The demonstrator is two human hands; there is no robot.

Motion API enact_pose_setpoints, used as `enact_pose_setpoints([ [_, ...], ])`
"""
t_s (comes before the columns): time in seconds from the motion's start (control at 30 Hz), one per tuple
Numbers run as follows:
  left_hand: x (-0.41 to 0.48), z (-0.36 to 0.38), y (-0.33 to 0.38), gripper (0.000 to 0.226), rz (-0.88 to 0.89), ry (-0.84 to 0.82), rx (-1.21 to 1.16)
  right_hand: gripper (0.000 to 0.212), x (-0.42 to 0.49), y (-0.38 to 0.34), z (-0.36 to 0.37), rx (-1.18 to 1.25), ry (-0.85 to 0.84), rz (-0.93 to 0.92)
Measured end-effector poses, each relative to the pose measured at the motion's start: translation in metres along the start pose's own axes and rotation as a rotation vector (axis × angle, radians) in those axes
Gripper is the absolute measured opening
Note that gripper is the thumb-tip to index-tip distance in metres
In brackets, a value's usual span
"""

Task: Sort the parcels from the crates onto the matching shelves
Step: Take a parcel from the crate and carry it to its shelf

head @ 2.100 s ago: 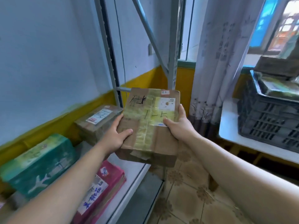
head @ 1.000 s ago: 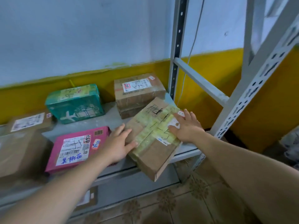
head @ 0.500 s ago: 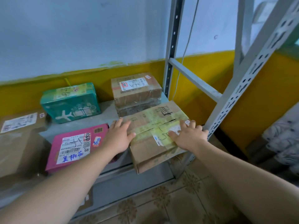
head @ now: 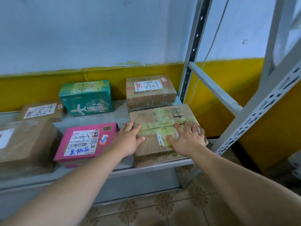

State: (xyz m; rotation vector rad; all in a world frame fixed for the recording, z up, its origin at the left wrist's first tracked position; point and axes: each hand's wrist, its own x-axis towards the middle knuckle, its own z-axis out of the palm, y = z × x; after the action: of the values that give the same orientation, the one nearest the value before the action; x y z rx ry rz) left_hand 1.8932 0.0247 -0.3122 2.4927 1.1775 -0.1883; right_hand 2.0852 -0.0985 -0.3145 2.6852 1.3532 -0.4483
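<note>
Taped cardboard parcel point(head: 161, 128) lying flat at the right end of the shelf point(head: 162, 167), front row. Its rear edge meets, or very nearly meets, the brown parcel point(head: 150, 93) behind it, and its front face stands at the shelf lip and may overhang it slightly. The left hand point(head: 128, 140) lies against the parcel's left top edge, fingers straight and thumb on the top face. The right hand point(head: 187, 141) rests flat on the yellowed tape with fingers spread. Neither hand grasps the parcel; both only press on it. The pink parcel point(head: 86, 141) sits just beside the left hand, and the green box point(head: 86, 97) stands in the back row, apart from both.

Probable hazards:
- **Tipping:** if the front does overhang, lifting the hands too soon may let the parcel tip forward onto the tiled floor point(head: 146, 209).
- **Crowding the back row:** a harder push backward would drive the brown parcel toward the wall.
- **Sliding off the end:** pressure from the left hand could slide the parcel off the open right end, near the slotted brace point(head: 260, 105).
- **Pinching:** the left hand's fingers risk being pinched against the pink parcel if the gap closes.
</note>
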Motion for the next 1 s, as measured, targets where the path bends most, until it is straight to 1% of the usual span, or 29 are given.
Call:
enact_pose_setpoints([
  [0.1,-0.004,0.003,0.013,0.069,-0.009,0.021,0.027,0.079,0.01,0.003,-0.008,-0.068,0.054,-0.076],
  [0.23,-0.011,0.017,0.019,0.083,-0.023,-0.039,0.009,0.083,0.023,0.009,-0.006,0.012,0.004,-0.085],
  [0.37,-0.002,0.014,0.017,0.08,-0.039,-0.029,0.025,0.085,0.032,0.007,-0.007,0.017,0.013,-0.086],
  [0.57,0.0,0.01,0.016,0.078,-0.028,-0.056,0.093,0.085,0.032,0.008,-0.008,0.021,-0.004,-0.086],
  [0.67,-0.005,0.005,0.002,0.074,-0.029,-0.018,0.128,0.085,0.032,0.008,-0.012,-0.018,-0.026,-0.091],
  [0.73,-0.011,0.0,-0.018,0.071,-0.101,0.068,0.146,0.085,0.033,0.005,-0.018,-0.067,-0.015,-0.113],
  [0.8,-0.018,-0.002,-0.041,0.071,-0.238,0.119,0.161,0.084,0.035,-0.002,-0.022,-0.078,0.0,-0.163],
  [0.9,-0.031,0.004,-0.065,0.073,-0.434,0.091,0.144,0.085,0.037,-0.014,-0.017,-0.033,-0.03,-0.214],
  [1.0,-0.037,0.017,-0.071,0.073,-0.518,0.036,0.092,0.086,0.042,-0.018,-0.009,-0.049,-0.032,-0.213],
])
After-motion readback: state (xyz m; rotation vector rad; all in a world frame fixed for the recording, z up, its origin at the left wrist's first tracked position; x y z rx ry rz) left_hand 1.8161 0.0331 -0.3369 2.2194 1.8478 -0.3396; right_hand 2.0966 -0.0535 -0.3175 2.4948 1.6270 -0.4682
